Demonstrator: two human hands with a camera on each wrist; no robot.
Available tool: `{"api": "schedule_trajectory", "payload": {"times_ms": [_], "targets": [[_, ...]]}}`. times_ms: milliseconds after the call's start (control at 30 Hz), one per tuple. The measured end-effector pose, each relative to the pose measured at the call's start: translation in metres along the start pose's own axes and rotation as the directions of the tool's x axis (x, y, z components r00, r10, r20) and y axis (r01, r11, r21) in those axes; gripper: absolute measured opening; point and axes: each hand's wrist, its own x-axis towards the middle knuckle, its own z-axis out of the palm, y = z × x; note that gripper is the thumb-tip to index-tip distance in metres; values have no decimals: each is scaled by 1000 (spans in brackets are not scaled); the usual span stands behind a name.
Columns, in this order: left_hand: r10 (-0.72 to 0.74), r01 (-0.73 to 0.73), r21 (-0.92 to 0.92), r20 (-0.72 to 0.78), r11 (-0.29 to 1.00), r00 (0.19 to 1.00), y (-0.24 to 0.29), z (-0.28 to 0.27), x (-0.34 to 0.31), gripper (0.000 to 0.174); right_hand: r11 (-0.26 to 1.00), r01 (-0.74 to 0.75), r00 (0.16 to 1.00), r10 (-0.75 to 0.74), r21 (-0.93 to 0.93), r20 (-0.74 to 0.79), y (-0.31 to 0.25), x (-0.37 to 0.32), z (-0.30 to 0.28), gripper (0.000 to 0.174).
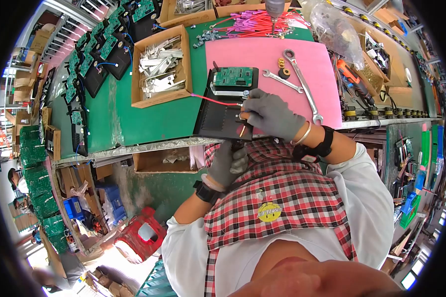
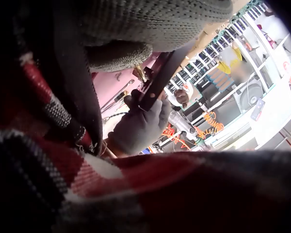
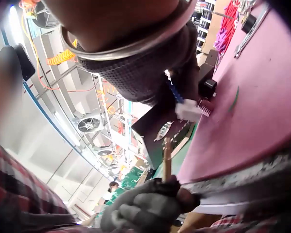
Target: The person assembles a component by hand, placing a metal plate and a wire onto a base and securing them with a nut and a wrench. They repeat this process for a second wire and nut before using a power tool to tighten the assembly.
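Observation:
A black metal housing (image 1: 220,119) with a green circuit board (image 1: 233,76) on it lies at the front of the bench. A red cable (image 1: 215,101) with a pink sleeve crosses it. My gloved right hand (image 1: 272,115) has its fingers curled at the housing's right side and pinches the cable's end, mostly hidden by the fingers. Below the front edge, my gloved left hand (image 1: 229,162) grips a dark-based tool with a brass-coloured rod (image 3: 167,158), which points up at the housing. A white connector (image 3: 188,110) on a blue lead hangs beneath the right hand in the right wrist view.
On the pink mat (image 1: 233,49) lie a small spanner (image 1: 282,81) and a long ratchet spanner (image 1: 302,84), beside a black round part (image 1: 284,73). A cardboard box (image 1: 136,74) of metal brackets stands left. Behind are red cables (image 1: 252,22) and a hanging power driver (image 1: 275,7).

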Motion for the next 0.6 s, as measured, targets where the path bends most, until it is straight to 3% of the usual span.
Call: {"api": "schedule_trajectory", "payload": {"times_ms": [67, 167, 367, 467, 600], "targets": [[6, -4, -22, 91, 1000, 996, 2, -2, -3, 29, 1000, 18, 1000, -18, 12, 2, 4, 1, 1, 18], [60, -61, 7, 90, 998, 994, -2, -6, -6, 28, 1000, -1, 999, 0, 24, 47, 9, -1, 3, 20], [165, -157, 91, -84, 983, 983, 3, 11, -6, 26, 998, -16, 996, 10, 61, 93, 4, -2, 11, 20], [128, -127, -25, 49, 992, 991, 6, 4, 2, 26, 999, 13, 991, -19, 43, 131, -4, -3, 11, 20], [178, -175, -43, 84, 984, 980, 3, 9, 2, 25, 1000, -14, 982, 11, 13, 188, -3, -2, 10, 22]]}}
